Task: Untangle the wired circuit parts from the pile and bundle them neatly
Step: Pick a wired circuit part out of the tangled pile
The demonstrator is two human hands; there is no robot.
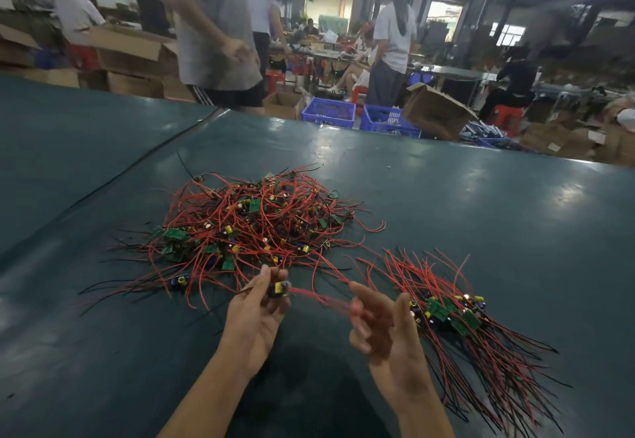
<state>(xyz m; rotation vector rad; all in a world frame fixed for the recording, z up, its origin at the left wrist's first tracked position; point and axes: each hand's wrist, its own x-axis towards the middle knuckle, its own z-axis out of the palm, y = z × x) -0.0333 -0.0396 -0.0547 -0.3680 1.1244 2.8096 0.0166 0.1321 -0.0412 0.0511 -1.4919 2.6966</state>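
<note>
A tangled pile [254,221] of small green circuit boards with red and black wires lies on the dark green table [481,204], just beyond my hands. My left hand [256,310] pinches one circuit part [279,288] with a blue and yellow capacitor, lifted off the table. Its red wires [319,298] stretch to the right into my right hand [385,327], whose curled fingers hold them. To the right lies a sorted bundle [457,314] of the same parts, boards side by side and wires fanning out toward the near right.
A black cable [144,159] runs diagonally across the table's far left. Beyond the far edge stand people, blue crates [328,113] and cardboard boxes [436,111].
</note>
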